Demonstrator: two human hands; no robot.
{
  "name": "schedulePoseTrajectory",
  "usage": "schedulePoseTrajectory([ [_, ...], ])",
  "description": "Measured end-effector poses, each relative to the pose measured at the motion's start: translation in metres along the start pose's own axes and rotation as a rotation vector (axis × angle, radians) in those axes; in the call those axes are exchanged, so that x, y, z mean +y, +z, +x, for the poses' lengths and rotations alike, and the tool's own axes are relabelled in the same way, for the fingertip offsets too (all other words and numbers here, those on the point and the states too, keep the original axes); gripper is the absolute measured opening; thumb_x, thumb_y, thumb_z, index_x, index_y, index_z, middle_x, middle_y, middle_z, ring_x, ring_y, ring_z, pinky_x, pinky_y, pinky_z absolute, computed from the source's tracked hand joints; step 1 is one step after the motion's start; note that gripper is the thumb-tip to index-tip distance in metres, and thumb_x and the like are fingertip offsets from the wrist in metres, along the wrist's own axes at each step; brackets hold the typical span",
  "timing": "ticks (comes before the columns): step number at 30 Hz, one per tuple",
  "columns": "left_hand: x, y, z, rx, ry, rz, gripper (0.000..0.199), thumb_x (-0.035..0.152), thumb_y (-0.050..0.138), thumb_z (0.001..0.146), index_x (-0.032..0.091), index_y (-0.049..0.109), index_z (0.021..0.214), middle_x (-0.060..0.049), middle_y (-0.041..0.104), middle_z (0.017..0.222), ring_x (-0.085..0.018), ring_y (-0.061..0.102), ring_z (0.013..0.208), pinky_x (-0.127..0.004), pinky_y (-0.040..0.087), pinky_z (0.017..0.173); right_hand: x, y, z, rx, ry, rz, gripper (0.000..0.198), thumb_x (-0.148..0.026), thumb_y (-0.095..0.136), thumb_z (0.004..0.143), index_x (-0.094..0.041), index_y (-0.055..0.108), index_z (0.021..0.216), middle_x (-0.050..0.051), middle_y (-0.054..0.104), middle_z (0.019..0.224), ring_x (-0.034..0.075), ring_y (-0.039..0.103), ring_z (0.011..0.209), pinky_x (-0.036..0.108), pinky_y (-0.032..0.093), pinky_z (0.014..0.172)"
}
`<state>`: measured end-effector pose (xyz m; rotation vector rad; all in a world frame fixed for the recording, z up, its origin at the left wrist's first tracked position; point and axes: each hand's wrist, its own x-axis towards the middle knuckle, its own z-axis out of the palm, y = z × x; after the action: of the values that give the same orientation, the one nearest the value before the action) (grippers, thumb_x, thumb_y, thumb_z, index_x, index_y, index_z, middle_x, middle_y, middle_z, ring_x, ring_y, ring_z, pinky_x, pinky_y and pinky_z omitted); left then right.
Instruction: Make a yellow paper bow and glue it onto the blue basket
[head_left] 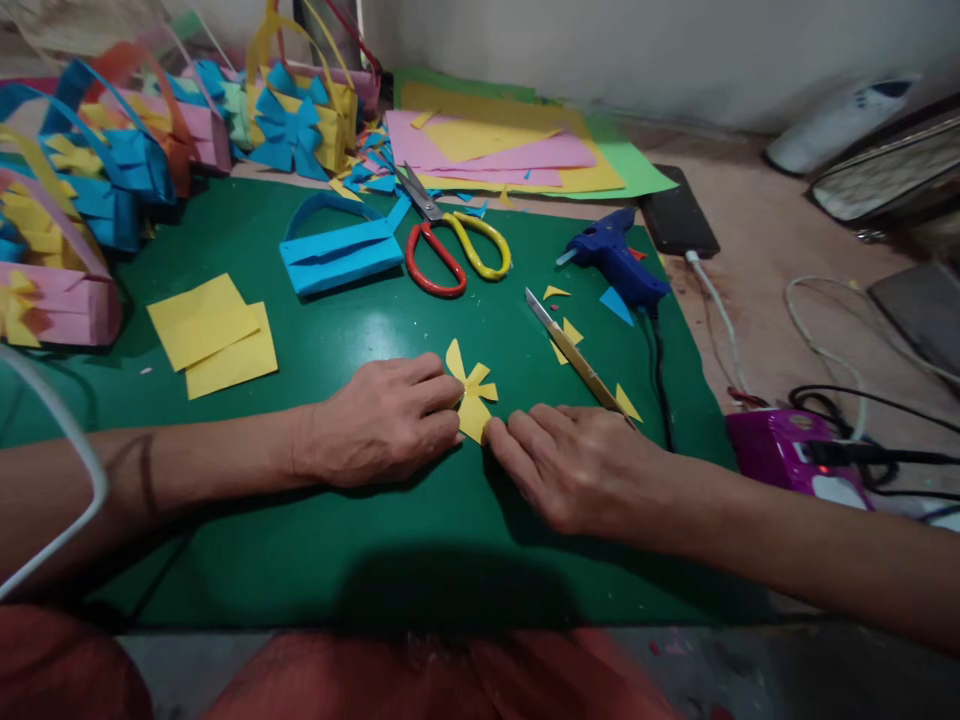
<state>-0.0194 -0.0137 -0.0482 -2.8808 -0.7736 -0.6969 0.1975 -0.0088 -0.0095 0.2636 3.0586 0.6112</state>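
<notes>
Left hand [390, 420] and right hand [577, 465] meet at frame centre, fingertips pinched narrow on one yellow paper bow [471, 392]. Bow sits between them, just above the fingertips, long axis roughly vertical in frame; left fingers cover more of it, right touches its lower edge. On the green mat [420, 560]: one craft knife [574, 352] just above the right hand, one pair of scissors [450, 245], one blue glue gun [615, 262], two yellow squares [214, 335] left of centre, one blue paper basket [341, 250] upper centre.

Both forearms reach inward; the left hand [386, 420] and right hand [577, 462] lie knuckles-up, fingertips nearly meeting, pinching lightly.
</notes>
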Motion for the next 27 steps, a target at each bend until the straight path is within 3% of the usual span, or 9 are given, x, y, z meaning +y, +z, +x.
schedulePoseTrajectory([
  [7,0.0,0.002,-0.001,0.009,-0.006,-0.005,0.03,0.028,0.046,0.092,0.015,0.062,0.07,-0.006,0.065,0.077,-0.018,0.054,0.072,-0.029,0.047,0.061,0.006,0.001,-0.001,0.039,-0.032,-0.099,0.025,-0.006,0.039,0.088,-0.01,0.063,0.079,0.004,0.057,0.056,0.016,0.049,0.049,0.03,0.027,0.044],
  [14,0.001,0.002,-0.002,-0.001,-0.01,0.001,0.032,0.03,0.045,0.093,0.015,0.061,0.07,-0.007,0.064,0.077,-0.017,0.052,0.072,-0.028,0.045,0.062,0.009,0.001,0.0,0.084,-0.202,-0.21,0.022,-0.008,0.045,0.088,-0.002,0.064,0.097,0.008,0.066,0.064,0.015,0.052,0.051,0.028,0.031,0.044],
  [27,0.001,0.001,-0.001,-0.01,0.0,0.015,0.027,0.028,0.045,0.092,0.016,0.06,0.073,-0.006,0.064,0.079,-0.017,0.051,0.071,-0.028,0.044,0.062,0.012,0.007,0.0,0.192,0.08,-0.043,0.022,-0.009,0.044,0.088,-0.009,0.065,0.082,0.0,0.055,0.053,0.014,0.049,0.047,0.029,0.029,0.044],
])
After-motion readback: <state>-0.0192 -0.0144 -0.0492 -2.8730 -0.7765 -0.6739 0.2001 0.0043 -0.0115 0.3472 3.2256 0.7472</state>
